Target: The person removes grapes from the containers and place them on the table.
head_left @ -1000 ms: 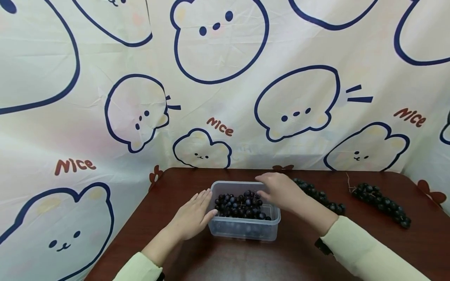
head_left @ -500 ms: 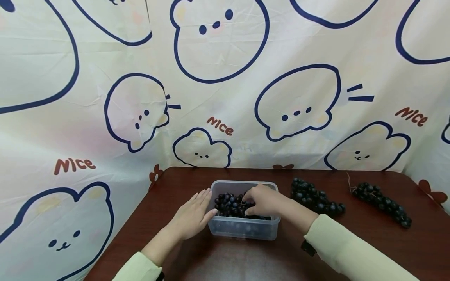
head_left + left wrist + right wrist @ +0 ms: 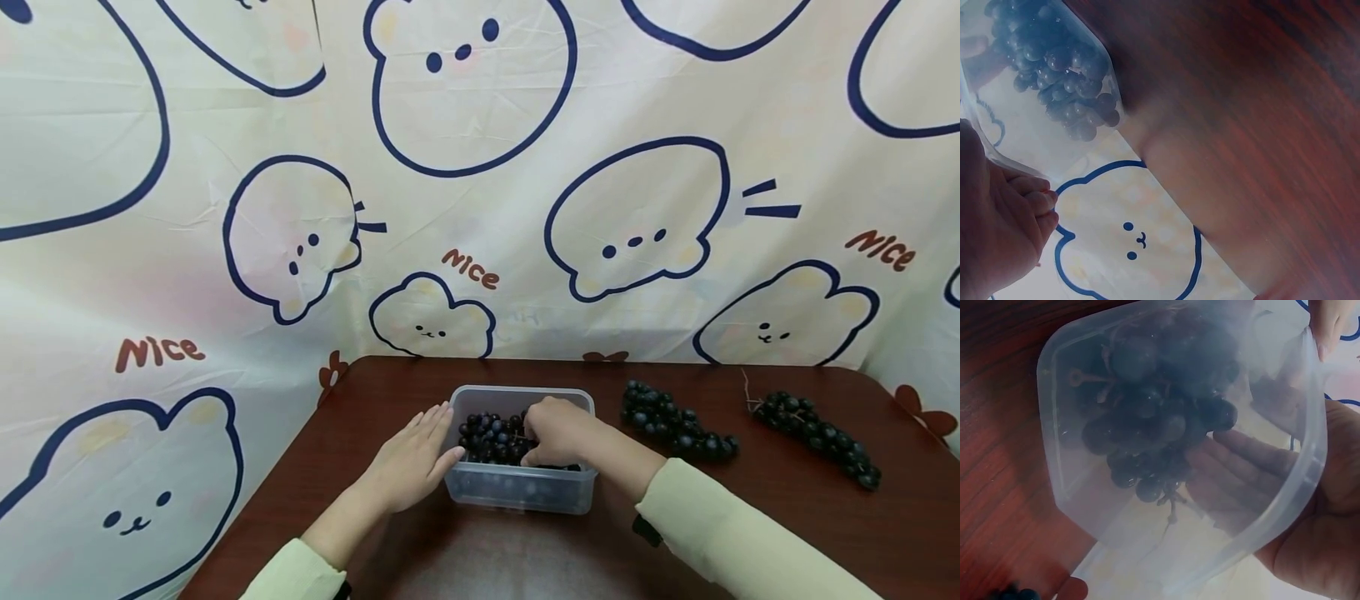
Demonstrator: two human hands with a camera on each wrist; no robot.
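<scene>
My left hand [image 3: 411,460], fingers straight, touches the translucent plastic box [image 3: 517,488]; my right hand [image 3: 566,433] curves among round, glossy grapes [image 3: 491,438], grip unclear

"Nice" lettering [image 3: 160,353], red-brown, readable three times on cartoon-printed backdrop [image 3: 465,212].

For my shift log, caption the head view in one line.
Right hand among dark grapes in a clear plastic box, left hand resting against the box's side.
</scene>
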